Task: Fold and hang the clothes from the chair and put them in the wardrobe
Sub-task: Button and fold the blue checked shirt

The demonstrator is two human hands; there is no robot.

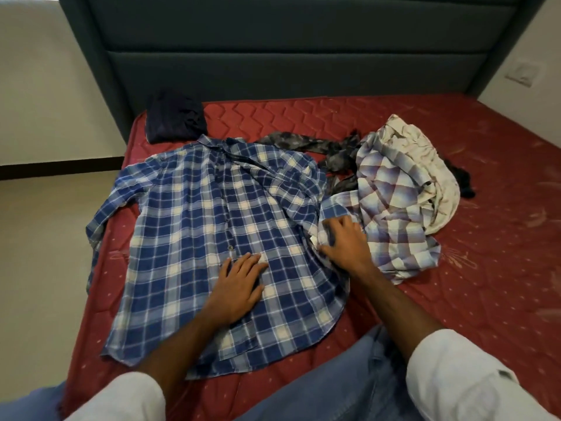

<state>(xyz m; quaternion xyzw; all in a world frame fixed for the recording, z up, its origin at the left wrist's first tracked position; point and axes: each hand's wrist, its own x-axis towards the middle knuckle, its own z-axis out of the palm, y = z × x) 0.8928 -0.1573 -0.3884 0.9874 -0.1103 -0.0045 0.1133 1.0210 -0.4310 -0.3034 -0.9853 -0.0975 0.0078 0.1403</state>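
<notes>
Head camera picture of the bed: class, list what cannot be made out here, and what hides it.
- Right sleeve of the blue and white plaid cotton shirt: its cuff is covered by the right hand, whose grip bunches it.
- Small black garment: mostly hidden behind the crumpled pale plaid shirt pile.
- Folded dark navy garment: too dim to identify.
- Wardrobe and chair: outside the frame.
- Left hand: flat, hiding fabric beneath.

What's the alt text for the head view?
A blue plaid shirt lies spread on a red mattress; the left hand presses it flat, the right hand grips its sleeve beside a pile of unfolded clothes.
</notes>
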